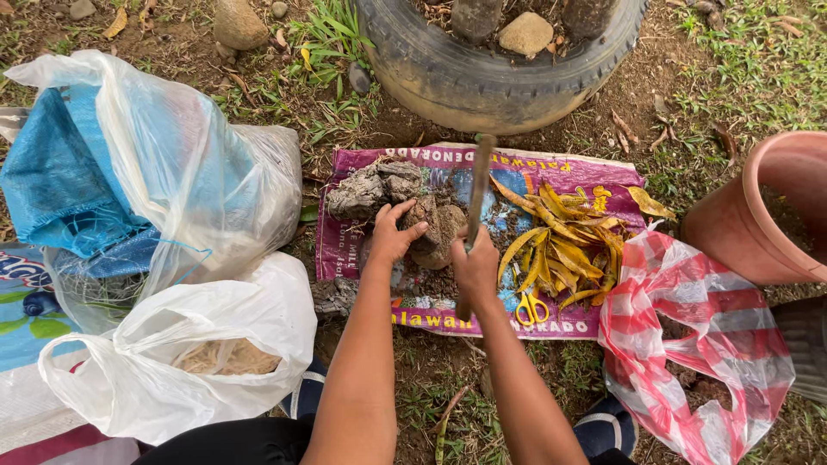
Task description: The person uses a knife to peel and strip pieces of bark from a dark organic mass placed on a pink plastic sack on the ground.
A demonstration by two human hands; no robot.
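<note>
clods of dark, dried earth point(405, 207) are lying on a purple printed sack point(345, 232) that is spread flat on the ground just below an old tyre point(482, 82). yellow lettering is running along the sack's near and far edges. on its right half, yellow peelings point(564, 245) are piling up, with yellow-handled scissors point(531, 307) lying at their near edge. to the left, a clear plastic bag point(198, 172) is holding a blue woven sack point(60, 181), and a white plastic bag point(215, 336) is sitting open beside it. a red-and-white striped bag point(689, 336) is lying to the right, below a terracotta pot point(758, 215).

the left hand point(394, 232) is gripping a brown lump point(435, 228), its fingers curling over the top. the right hand point(475, 267) is closing in a fist around a long blade point(476, 194), which is pointing away toward the tyre.
</note>
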